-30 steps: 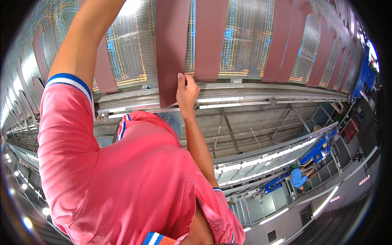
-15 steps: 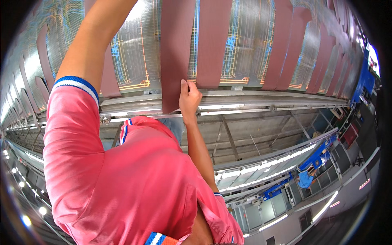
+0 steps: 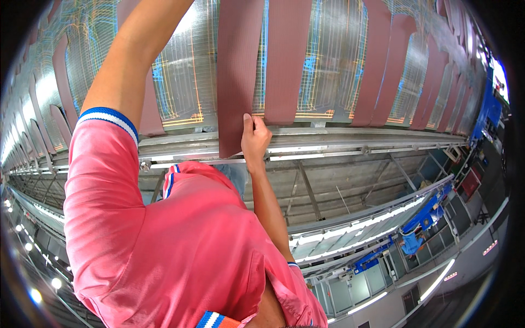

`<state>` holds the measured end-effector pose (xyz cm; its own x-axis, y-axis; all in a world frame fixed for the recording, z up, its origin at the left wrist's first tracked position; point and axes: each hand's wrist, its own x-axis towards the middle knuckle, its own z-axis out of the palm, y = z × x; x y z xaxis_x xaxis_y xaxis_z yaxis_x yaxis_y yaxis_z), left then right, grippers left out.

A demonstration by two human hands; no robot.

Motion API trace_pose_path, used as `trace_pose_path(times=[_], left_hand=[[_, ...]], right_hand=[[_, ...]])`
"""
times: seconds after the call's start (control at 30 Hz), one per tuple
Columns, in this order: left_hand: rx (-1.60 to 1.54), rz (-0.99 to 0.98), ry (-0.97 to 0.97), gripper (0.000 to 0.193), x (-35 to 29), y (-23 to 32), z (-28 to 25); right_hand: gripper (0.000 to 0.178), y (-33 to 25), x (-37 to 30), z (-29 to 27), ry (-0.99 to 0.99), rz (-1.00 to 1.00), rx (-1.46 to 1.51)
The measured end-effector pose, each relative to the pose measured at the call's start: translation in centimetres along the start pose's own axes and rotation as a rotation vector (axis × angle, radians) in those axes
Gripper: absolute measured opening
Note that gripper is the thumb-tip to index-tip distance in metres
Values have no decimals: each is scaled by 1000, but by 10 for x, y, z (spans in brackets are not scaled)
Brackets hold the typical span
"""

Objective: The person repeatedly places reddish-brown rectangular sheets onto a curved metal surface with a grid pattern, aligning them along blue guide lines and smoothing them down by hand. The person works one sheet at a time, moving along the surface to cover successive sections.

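A long maroon fabric strip lies over the metal table and hangs past its near edge. My right hand pinches the strip's right edge close to its lower end, thumb uppermost. My left arm reaches forward over the table and leaves the picture at the top, so the left hand is out of sight. Just right of the held strip, a second maroon fabric strip lies flat on the table.
Yellow, orange and blue lines mark the shiny metal table. More maroon strips lie along it on both sides. A metal rail runs along the near edge. A person in blue is far off at the right.
The whole view has shifted slightly, with the table and strips a little lower in the picture. My right hand keeps its pinch on the strip's edge.
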<state>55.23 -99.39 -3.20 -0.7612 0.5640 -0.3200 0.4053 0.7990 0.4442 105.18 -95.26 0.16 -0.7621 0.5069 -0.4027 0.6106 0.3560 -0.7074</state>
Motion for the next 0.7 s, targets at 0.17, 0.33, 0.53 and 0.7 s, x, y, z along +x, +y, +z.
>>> trace_pose_path(times=[0.17, 0.33, 0.53, 0.7], left_hand=[[42, 33, 19, 45, 3, -3, 3], [20, 4, 13, 46, 3, -3, 4], [14, 2, 25, 44, 3, -1, 1], [7, 3, 37, 43, 4, 1, 1]], right_hand=[[30, 0, 0, 0, -6, -5, -2], [29, -2, 0, -1, -5, 10, 10], [30, -3, 1, 1, 10, 15, -7], [36, -7, 1, -1, -17, 73, -166]])
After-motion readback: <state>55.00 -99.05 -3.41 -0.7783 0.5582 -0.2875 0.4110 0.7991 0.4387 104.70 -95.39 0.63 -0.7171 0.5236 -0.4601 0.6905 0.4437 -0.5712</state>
